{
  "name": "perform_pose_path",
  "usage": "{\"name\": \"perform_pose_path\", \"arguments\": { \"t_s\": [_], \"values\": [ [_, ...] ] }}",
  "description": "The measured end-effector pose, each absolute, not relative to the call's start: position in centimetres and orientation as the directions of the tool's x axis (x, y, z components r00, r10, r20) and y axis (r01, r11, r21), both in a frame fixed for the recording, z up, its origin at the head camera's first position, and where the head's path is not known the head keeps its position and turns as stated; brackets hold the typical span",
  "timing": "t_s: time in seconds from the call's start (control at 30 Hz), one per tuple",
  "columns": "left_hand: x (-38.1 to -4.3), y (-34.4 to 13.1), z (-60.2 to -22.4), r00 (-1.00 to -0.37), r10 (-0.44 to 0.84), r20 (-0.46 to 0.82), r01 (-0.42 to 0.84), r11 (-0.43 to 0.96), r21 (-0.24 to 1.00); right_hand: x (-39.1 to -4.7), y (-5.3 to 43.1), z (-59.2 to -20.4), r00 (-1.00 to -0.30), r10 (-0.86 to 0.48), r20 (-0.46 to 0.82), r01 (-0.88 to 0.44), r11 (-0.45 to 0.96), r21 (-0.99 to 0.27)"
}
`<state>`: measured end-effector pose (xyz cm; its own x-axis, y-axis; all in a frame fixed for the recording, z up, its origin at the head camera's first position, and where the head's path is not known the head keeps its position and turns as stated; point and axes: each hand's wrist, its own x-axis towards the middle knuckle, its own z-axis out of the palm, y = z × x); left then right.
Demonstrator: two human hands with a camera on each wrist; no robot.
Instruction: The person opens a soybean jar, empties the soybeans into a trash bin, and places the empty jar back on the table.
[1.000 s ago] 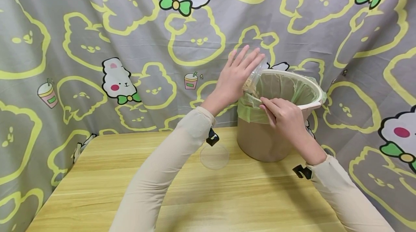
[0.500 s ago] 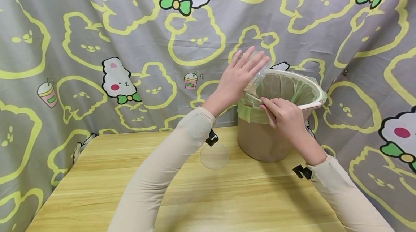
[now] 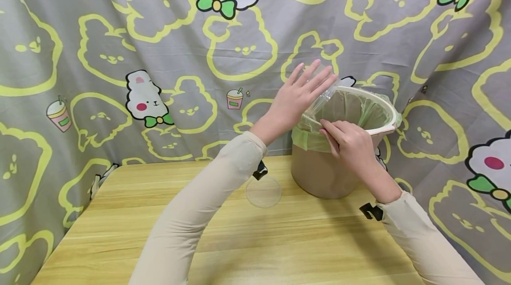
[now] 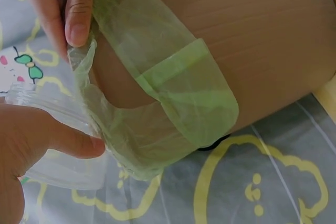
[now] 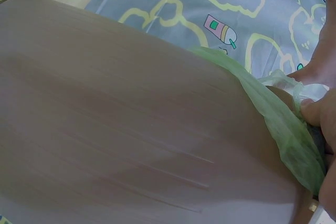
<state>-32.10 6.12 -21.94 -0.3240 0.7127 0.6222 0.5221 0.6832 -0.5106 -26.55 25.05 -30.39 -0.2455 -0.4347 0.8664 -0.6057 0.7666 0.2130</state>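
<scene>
My left hand holds a clear plastic jar tilted at the near left side of a brown trash bin. Its fingers stretch along the outside of the jar, while in the left wrist view the thumb lies beside the bin's bagged edge. A thin green bin liner is folded over the rim. With thumb and fingers, my right hand pinches the rim and liner at the near side. The jar's mouth is partly hidden by the hands and rim.
A clear round lid lies flat on the wooden table, left of the bin. Behind the table hangs a grey patterned curtain, close to the bin's back. Black wrist mounts stick out below both sleeves.
My left hand and the jar have shifted slightly right over the bin, tipping further. Tan crumbs seen in the jar earlier no longer show. The right hand has stayed on the rim.
</scene>
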Motion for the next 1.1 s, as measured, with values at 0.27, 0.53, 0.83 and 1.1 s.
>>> {"name": "perform_pose_path", "arguments": {
  "t_s": [0.27, 0.53, 0.83, 1.1],
  "values": [
    [-31.8, 6.3, -21.9, -0.289, 0.744, 0.602, 0.48, 0.657, -0.581, -26.5, 25.0, -30.4, -0.243, -0.446, 0.861, -0.604, 0.764, 0.225],
    [-31.9, 6.3, -22.1, -0.292, 0.745, 0.6, 0.464, 0.658, -0.592, -26.5, 25.0, -30.4, -0.241, -0.449, 0.86, -0.61, 0.76, 0.225],
    [-31.6, 6.0, -21.4, -0.38, 0.649, 0.659, 0.498, 0.744, -0.445, -26.4, 24.9, -30.4, -0.254, -0.44, 0.861, -0.6, 0.77, 0.216],
    [-31.1, 6.7, -20.6, -0.3, 0.583, 0.755, 0.471, 0.779, -0.414, -26.6, 25.0, -30.5, -0.246, -0.43, 0.869, -0.599, 0.772, 0.213]
  ]
}}
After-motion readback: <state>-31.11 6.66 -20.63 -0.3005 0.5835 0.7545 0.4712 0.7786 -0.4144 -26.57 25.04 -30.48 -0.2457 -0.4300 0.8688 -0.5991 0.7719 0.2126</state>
